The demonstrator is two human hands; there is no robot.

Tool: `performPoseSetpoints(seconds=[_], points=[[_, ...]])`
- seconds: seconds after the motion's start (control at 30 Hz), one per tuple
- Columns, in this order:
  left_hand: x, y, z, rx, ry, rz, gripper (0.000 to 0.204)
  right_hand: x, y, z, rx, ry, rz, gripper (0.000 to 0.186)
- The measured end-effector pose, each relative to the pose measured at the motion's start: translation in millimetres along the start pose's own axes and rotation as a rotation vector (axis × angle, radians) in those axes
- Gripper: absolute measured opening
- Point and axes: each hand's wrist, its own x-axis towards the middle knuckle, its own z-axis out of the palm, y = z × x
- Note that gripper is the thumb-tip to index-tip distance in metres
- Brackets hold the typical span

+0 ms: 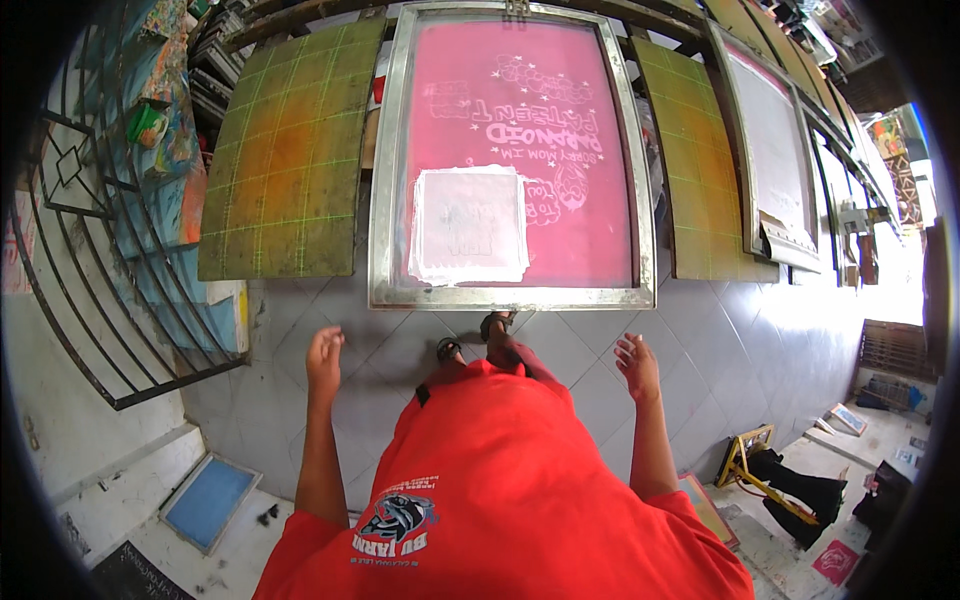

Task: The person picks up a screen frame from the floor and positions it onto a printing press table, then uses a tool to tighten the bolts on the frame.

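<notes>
A metal-framed screen (520, 140) with a pink mesh, white reversed lettering and drawings lies across the top centre. A white square patch (465, 220) covers its lower left. My left hand (326, 355) hangs open below the screen's left corner, fingers loosely bent, holding nothing. My right hand (636, 362) is open below the screen's right corner, fingers apart and bent, holding nothing. Neither hand touches the screen.
Stained boards (280, 150) (700, 170) flank the screen, with another framed screen (775, 160) farther right. A curved black metal railing (120, 398) stands left. Grey tiled floor (720, 340) lies beneath. A blue screen (205, 500) is at the lower left, a yellow-framed item (740, 455) at the lower right.
</notes>
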Motion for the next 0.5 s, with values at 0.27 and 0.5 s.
performPoseSetpoints(seconds=[0.27, 0.5], points=[[40.0, 84.3, 38.2, -0.144, 0.03, 0.101, 0.028, 67.3, -44.0, -1.6, 0.275, -0.104, 0.041, 0.044], [75.9, 133.3, 44.8, 0.359, 0.035, 0.127, 0.033, 55.0, -110.2, 19.5, 0.072, -0.283, -0.185, 0.047]])
